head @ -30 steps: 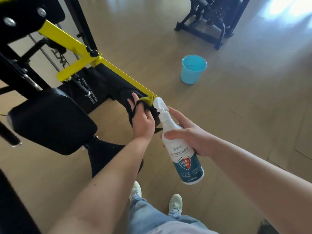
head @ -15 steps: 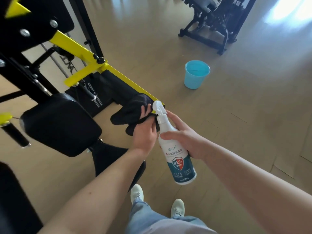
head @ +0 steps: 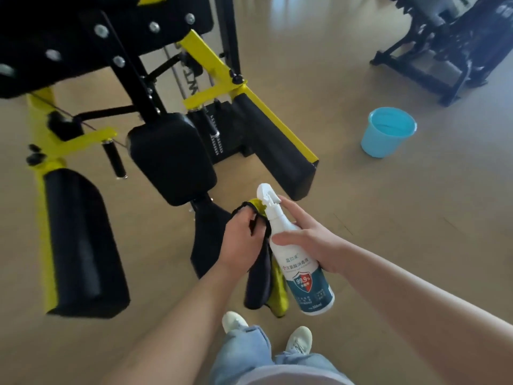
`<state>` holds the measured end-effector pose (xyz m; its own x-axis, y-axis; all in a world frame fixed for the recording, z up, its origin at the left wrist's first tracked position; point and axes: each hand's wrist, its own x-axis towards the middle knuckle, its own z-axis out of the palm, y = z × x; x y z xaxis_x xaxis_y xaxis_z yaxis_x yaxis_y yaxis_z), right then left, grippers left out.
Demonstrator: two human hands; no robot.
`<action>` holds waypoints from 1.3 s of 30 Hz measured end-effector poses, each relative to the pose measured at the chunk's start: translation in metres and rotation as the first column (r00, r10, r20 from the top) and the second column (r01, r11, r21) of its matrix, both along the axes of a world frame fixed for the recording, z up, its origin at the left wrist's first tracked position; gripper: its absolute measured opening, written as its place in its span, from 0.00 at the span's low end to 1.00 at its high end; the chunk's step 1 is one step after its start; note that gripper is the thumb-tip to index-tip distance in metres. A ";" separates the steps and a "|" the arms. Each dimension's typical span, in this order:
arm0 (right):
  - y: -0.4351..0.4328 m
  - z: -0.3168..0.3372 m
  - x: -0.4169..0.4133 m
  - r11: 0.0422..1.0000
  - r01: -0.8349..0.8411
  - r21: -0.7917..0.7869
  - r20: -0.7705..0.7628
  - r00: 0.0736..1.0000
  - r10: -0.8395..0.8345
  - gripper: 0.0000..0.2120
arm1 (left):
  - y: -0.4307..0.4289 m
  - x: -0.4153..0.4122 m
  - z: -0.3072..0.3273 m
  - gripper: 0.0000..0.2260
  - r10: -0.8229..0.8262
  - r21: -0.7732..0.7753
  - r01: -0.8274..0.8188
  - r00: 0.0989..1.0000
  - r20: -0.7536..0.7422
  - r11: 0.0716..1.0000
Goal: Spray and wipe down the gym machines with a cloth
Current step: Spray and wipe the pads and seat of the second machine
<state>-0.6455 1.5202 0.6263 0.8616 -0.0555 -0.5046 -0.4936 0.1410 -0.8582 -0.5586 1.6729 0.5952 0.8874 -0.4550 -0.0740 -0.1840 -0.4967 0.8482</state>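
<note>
A black and yellow gym machine point(head: 222, 70) fills the upper left, with a black seat pad point(head: 172, 157), a right arm pad point(head: 274, 145) and a left arm pad point(head: 80, 240). My left hand point(head: 241, 240) is closed on a black and yellow cloth point(head: 263, 282) that hangs down, clear of the machine. Just beside it, my right hand point(head: 308, 240) grips a white spray bottle point(head: 302, 273) with a blue label, nozzle up and pointing left.
A light blue bucket point(head: 387, 133) stands on the wooden floor at the right. Another dark gym machine point(head: 444, 51) sits at the top right. My shoes point(head: 298, 340) and jeans show at the bottom.
My left hand has pulled the cloth off the end of the right arm pad and back toward me. The bottle hand came back with it, and my view swung left.
</note>
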 end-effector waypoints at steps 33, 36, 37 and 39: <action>0.012 0.019 0.279 0.998 0.003 -0.067 0.026 1.000 -0.001 0.35 | 0.035 0.244 0.091 0.06 0.352 -0.106 -0.335 0.888 0.296 0.936; -0.001 0.006 0.318 0.999 0.034 0.025 0.026 0.999 -0.035 0.33 | 0.024 0.277 0.101 0.07 0.423 -0.076 -0.419 0.865 0.272 0.905; -0.003 0.003 0.331 0.999 0.026 0.026 0.029 0.999 -0.026 0.34 | 0.021 0.287 0.104 0.08 0.442 -0.062 -0.442 0.857 0.267 0.895; -0.004 -0.002 0.354 1.000 -0.007 -0.014 0.004 1.000 0.007 0.36 | 0.016 0.303 0.110 0.08 0.471 -0.026 -0.480 0.846 0.249 0.877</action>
